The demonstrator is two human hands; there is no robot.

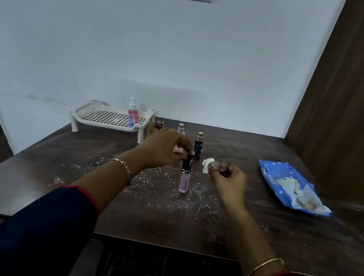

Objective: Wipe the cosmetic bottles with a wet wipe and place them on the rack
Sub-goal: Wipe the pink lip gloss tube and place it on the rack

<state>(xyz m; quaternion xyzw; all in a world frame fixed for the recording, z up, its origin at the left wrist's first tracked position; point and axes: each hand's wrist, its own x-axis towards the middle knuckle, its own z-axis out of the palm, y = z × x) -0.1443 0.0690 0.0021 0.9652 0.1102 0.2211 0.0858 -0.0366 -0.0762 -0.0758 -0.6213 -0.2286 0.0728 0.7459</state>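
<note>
fig.: head view, one moment. dark wooden bench (279,240), surface strewn w/ pale crumbs near centre. blue wet-wipe pack (294,186) lies flat on the bench at right, well apart from the bottles. cream slotted rack (111,119) stands at the far left of the bench, against the wall; a pink spray bottle (132,114) stands upright on its right side. left hand (164,147), fingers clenched from above on the black cap of a slim clear bottle w/ pink liquid (184,179); bottle upright, base on the bench, near centre. right hand (228,175) just beside that bottle, to its right, not touching it; fingers pinched on a small crumpled white wipe (208,164). behind the hands, three more bottles stand on the bench btwn rack and wipe: black bottle w/ gold cap (198,144), pale pink bottle w/ silver sprayer (180,129) partly hidden by the left hand, and a small dark-capped bottle (160,123) nearest the rack, mostly hidden. chain bracelet (123,166) on left wrist; thin bangle (265,265) on right wrist.
</note>
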